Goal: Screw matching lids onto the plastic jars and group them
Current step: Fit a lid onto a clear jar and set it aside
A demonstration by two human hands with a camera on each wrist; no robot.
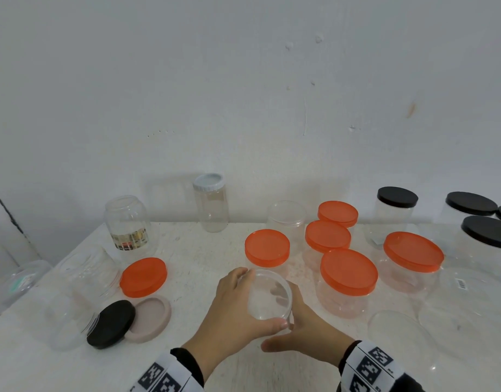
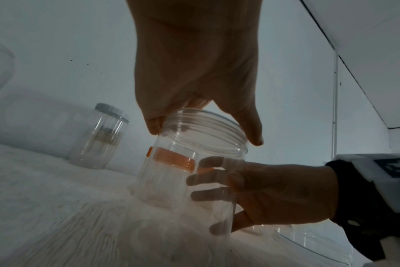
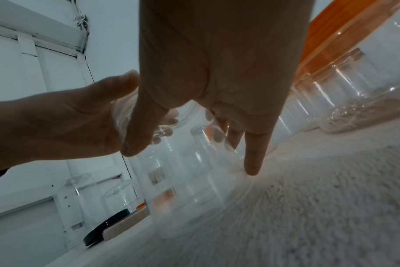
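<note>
The open clear jar (image 1: 269,295) stood upright on the bench (image 1: 204,250), w/o lid, near centre front. Your left hand (image 1: 232,309) gripped its rim; your right hand (image 1: 306,332) wrapped its side. A loose orange lid (image 1: 143,277) lay at 9 o'clock, capped orange jars (image 1: 348,275) at 2 o'clock.

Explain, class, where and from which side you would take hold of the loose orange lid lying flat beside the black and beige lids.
Take the orange lid by its rim, coming from above with fingers spread across it. It lies flat on the table, so only the top and the shallow side wall are exposed. An open jar stands close on its left, so approach from the right or front.
</note>
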